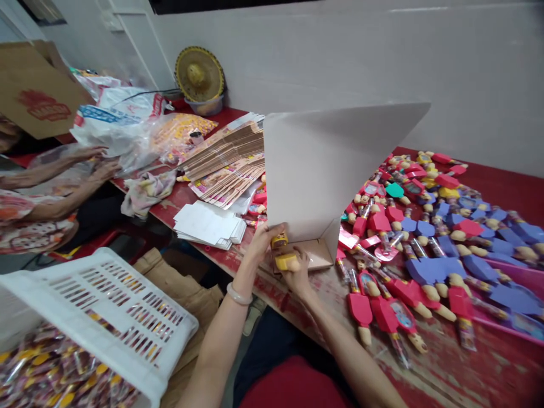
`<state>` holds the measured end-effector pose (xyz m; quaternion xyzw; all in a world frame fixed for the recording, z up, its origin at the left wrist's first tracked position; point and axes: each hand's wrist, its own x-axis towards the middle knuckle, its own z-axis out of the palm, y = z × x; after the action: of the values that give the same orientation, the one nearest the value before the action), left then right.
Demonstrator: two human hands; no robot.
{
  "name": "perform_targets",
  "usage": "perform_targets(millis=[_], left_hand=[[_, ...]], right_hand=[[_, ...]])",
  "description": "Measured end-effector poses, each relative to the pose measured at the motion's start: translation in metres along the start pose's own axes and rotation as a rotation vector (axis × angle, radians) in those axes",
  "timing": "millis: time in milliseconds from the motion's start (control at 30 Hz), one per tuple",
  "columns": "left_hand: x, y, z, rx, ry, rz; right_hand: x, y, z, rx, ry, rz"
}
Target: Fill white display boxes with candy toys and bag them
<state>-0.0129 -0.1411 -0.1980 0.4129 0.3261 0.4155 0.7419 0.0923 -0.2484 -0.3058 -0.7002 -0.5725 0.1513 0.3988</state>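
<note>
In front of me on the red table stands an open cardboard box (321,255), its tall pale lid (310,164) raised. My left hand (261,243) is at the box's left front corner, closed on a small yellow-topped item (279,240). My right hand (297,273) is at the front of the box, its fingers closed round a second yellow item (287,261). The lower parts of both items are hidden, so their kind is unclear. To the right lie many toys with red bodies (385,311), blue bodies (437,271) and clear tubes of candy.
Flattened printed cartons (229,156) and white cards (208,224) lie left of the box. A white basket (123,317) of wrapped packets stands at lower left. Beyond it are a co-worker's hands (100,164), plastic bags (123,113) and a cloth (148,191). A pink tray (516,272) sits far right.
</note>
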Motion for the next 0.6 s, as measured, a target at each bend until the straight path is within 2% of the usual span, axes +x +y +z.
perform_targets(millis=[67, 233, 333, 500, 600], left_hand=[[0.0, -0.001, -0.001, 0.018, 0.01, 0.003], [-0.001, 0.0, 0.002, 0.008, 0.047, -0.014], [-0.008, 0.004, 0.004, 0.044, 0.11, -0.012], [-0.019, 0.003, -0.001, 0.212, 0.282, 0.093], [-0.029, 0.002, -0.009, 0.28, 0.411, 0.187]], right_hand=[[0.002, -0.003, 0.0, -0.048, -0.031, 0.007], [0.018, -0.024, 0.002, -0.222, -0.126, 0.176], [0.02, -0.032, 0.002, -0.229, -0.158, 0.216], [0.023, -0.035, 0.009, -0.121, -0.174, 0.149], [0.024, -0.037, 0.008, -0.041, -0.298, 0.081]])
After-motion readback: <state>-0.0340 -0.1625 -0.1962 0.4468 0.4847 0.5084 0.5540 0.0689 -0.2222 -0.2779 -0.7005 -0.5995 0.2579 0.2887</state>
